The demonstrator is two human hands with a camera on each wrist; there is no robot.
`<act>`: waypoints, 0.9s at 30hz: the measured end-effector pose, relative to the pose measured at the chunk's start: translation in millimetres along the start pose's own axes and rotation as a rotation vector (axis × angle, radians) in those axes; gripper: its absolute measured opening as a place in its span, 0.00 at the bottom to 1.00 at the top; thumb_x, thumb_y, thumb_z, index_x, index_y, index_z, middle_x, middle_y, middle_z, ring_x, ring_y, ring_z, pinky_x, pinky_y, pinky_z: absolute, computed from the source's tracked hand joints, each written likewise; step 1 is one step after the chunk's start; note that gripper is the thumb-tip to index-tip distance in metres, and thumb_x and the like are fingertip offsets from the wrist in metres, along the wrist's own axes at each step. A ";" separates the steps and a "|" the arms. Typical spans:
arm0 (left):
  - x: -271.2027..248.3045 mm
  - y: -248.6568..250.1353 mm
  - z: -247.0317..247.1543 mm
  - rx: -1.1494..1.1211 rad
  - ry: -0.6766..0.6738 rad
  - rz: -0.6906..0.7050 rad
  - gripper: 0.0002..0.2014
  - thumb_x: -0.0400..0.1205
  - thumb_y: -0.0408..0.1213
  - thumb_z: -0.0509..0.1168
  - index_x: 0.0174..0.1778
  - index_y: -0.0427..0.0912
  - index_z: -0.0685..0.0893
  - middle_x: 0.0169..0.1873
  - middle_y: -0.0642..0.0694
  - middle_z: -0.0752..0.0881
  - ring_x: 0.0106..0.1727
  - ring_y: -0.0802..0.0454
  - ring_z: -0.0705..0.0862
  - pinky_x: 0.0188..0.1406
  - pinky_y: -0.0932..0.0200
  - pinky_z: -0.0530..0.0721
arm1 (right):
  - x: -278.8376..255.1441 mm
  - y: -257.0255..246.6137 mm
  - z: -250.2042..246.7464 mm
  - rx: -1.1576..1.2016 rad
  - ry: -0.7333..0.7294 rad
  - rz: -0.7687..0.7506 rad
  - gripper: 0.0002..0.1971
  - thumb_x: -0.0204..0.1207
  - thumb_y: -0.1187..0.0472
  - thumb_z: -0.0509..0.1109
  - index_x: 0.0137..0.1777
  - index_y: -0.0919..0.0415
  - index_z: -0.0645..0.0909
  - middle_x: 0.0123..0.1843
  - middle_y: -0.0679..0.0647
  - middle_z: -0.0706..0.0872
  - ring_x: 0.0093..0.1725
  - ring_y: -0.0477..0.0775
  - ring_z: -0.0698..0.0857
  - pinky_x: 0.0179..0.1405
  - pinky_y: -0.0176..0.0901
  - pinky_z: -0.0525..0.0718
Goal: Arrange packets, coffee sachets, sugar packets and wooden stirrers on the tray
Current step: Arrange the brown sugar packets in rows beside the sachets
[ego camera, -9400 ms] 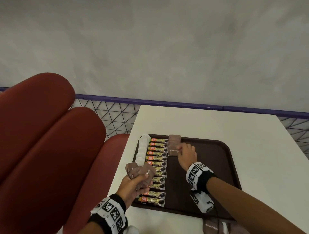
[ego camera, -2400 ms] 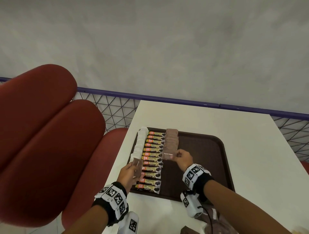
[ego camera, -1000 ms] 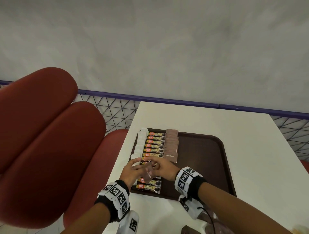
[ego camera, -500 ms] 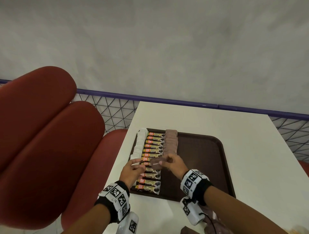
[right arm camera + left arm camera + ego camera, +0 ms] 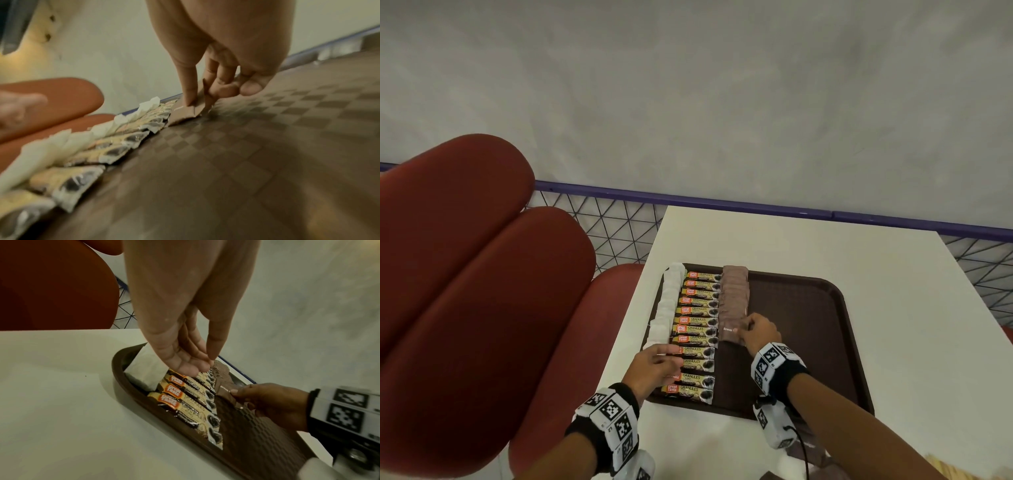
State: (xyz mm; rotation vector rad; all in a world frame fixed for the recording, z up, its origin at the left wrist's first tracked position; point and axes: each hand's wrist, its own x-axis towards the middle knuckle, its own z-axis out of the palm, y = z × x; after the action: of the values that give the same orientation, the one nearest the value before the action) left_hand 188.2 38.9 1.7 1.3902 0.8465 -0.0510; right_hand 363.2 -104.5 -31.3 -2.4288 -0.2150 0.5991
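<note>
A dark brown tray [image 5: 808,342] lies on the white table. Along its left side run a column of white packets [image 5: 667,301], a column of coffee sachets [image 5: 697,329] and a column of brown sugar packets [image 5: 734,301]. My right hand [image 5: 755,334] pinches the nearest brown sugar packet [image 5: 226,392] at the near end of that column, low on the tray [image 5: 267,146]; thumb and fingers hold its edge [image 5: 191,107]. My left hand [image 5: 657,365] hovers over the near coffee sachets [image 5: 185,395], fingers loosely extended and empty.
Red padded seats [image 5: 465,274] stand left of the table. A purple rail with wire mesh [image 5: 619,219] runs behind. More brown packets [image 5: 811,462] and something pale wooden [image 5: 948,469] lie at the table's near edge. The tray's right half is bare.
My right hand took a brown sugar packet from my left hand and carried it forward to the near end of the brown column. The left hand is now empty and drew back slightly.
</note>
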 end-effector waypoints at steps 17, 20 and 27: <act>-42.5 -31.6 16.3 0.532 -0.450 0.024 0.10 0.79 0.31 0.68 0.52 0.50 0.81 0.43 0.51 0.82 0.42 0.58 0.81 0.35 0.66 0.80 | -44.8 38.0 -39.8 -0.160 0.093 -0.185 0.16 0.74 0.56 0.70 0.59 0.58 0.73 0.61 0.56 0.78 0.64 0.58 0.72 0.62 0.49 0.73; -55.7 -43.1 21.0 0.622 -0.498 0.030 0.11 0.77 0.32 0.70 0.52 0.51 0.82 0.49 0.48 0.81 0.42 0.56 0.81 0.35 0.65 0.81 | -66.7 73.6 -65.4 -0.213 0.030 -0.199 0.16 0.73 0.59 0.71 0.58 0.59 0.74 0.60 0.57 0.78 0.63 0.58 0.72 0.63 0.47 0.72; -83.6 -62.8 39.0 0.967 -0.628 0.229 0.25 0.75 0.42 0.73 0.63 0.62 0.71 0.58 0.55 0.74 0.54 0.60 0.77 0.53 0.71 0.78 | -117.0 144.3 -108.1 -0.247 -0.120 -0.141 0.12 0.71 0.69 0.68 0.56 0.66 0.80 0.53 0.61 0.82 0.58 0.61 0.81 0.55 0.39 0.73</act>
State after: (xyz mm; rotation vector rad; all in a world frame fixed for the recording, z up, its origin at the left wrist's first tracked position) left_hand 116.3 -45.9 -7.2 2.1824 0.0849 -0.7604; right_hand 311.6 -310.7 0.1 -2.5867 -0.5344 0.6900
